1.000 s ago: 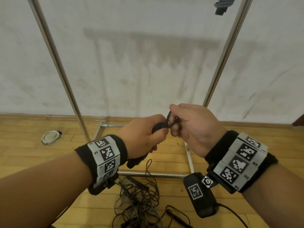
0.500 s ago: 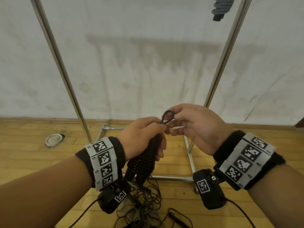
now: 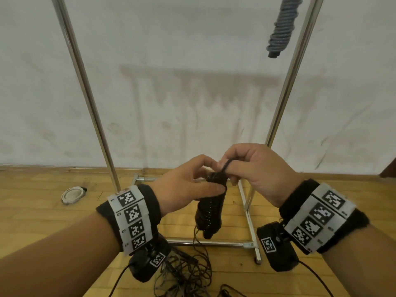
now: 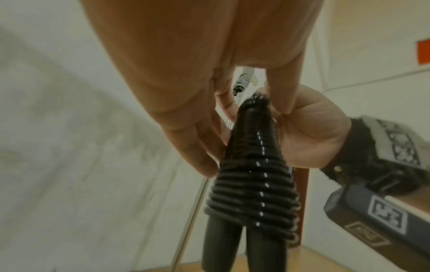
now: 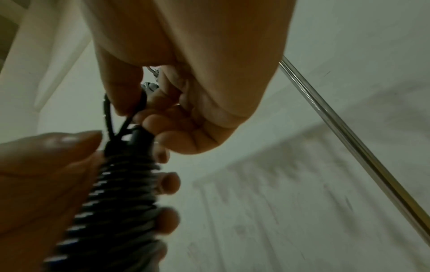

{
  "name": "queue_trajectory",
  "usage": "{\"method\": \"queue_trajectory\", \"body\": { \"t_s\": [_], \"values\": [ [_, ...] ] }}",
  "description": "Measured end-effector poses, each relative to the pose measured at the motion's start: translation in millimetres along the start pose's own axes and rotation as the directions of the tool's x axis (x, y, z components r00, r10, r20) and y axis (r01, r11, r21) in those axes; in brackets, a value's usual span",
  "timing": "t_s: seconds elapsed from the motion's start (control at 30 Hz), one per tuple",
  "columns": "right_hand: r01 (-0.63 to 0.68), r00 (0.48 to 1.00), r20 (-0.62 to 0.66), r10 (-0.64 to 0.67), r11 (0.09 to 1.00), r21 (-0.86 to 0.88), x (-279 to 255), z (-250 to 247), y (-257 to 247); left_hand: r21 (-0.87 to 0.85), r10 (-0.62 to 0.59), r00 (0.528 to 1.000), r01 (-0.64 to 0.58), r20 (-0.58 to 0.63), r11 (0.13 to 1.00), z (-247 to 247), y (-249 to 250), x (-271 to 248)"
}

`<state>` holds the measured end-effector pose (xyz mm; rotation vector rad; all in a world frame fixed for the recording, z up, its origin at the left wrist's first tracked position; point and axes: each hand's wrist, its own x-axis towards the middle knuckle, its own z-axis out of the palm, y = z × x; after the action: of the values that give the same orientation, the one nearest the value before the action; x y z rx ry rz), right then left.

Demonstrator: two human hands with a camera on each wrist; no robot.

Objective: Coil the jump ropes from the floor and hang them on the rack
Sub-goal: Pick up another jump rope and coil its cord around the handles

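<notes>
white round object [image 3: 71,195] lies on the wood floor [image 3: 32,211] far left, near the left post of the metal rack [image 3: 85,86]. left hand [image 3: 184,185] has fingers curled round the upper part of the black coiled jump rope [image 3: 211,215], thumb on the near side; its two handles stick out below the coil in the left wrist view. right hand [image 3: 252,168] pinches the small rope loop [image 5: 125,112] at the coil's top between thumb and forefinger, other fingers curled. loose ropes [image 3: 186,273] tangled on floor below. grey coiled rope [image 3: 281,28] hangs on the rack upper right
</notes>
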<state>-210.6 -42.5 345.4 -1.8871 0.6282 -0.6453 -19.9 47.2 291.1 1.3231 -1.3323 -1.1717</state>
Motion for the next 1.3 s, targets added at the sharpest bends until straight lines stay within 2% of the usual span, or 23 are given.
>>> {"method": "queue_trajectory", "body": {
  "t_s": [0.07,0.23,0.43,0.53,0.67,0.8,0.9,1.17,1.3],
  "values": [
    [-0.033,0.998,-0.056,0.029,0.997,-0.063,0.1,4.8,-1.2,0.133,0.074,0.993,-0.061,-0.097,0.989,-1.9,4.6,-3.2],
    [-0.122,0.989,-0.113,0.098,0.967,-0.223,2.0,18.5,-2.3,0.383,0.146,0.979,-0.083,-0.140,0.920,-5.0,10.2,-15.5],
    [-0.145,0.987,-0.086,0.137,0.985,-0.096,1.3,26.8,-12.6,0.468,0.252,0.950,-0.141,-0.184,0.872,-8.5,17.0,-25.7],
    [-0.127,0.991,-0.045,0.127,0.992,-0.007,0.8,27.8,-22.5,0.433,0.264,0.933,-0.140,-0.243,0.891,-8.6,30.0,-27.8],
    [-0.029,0.999,-0.042,0.031,0.998,0.047,5.4,23.2,-48.3,0.379,0.280,0.914,-0.157,-0.294,0.912,-23.0,62.1,-23.0],
    [0.087,0.987,-0.130,-0.095,0.994,-0.067,20.5,9.3,-81.2,0.268,0.272,0.918,-0.196,-0.288,0.943,-38.6,109.6,-13.3],
    [0.150,0.962,-0.220,-0.164,0.986,-0.079,34.7,-9.0,-110.8,0.233,0.304,0.900,-0.238,-0.313,0.943,-47.2,152.8,-4.1],
    [0.260,0.886,-0.335,-0.321,0.942,-0.214,68.3,-62.4,-173.5,0.447,0.462,0.817,-0.290,-0.345,0.847,-63.5,246.2,28.4],
    [0.279,0.854,-0.365,-0.372,0.917,-0.284,85.0,-87.8,-196.6,0.467,0.502,0.785,-0.313,-0.363,0.827,-64.6,280.0,46.9]
  ]
}}
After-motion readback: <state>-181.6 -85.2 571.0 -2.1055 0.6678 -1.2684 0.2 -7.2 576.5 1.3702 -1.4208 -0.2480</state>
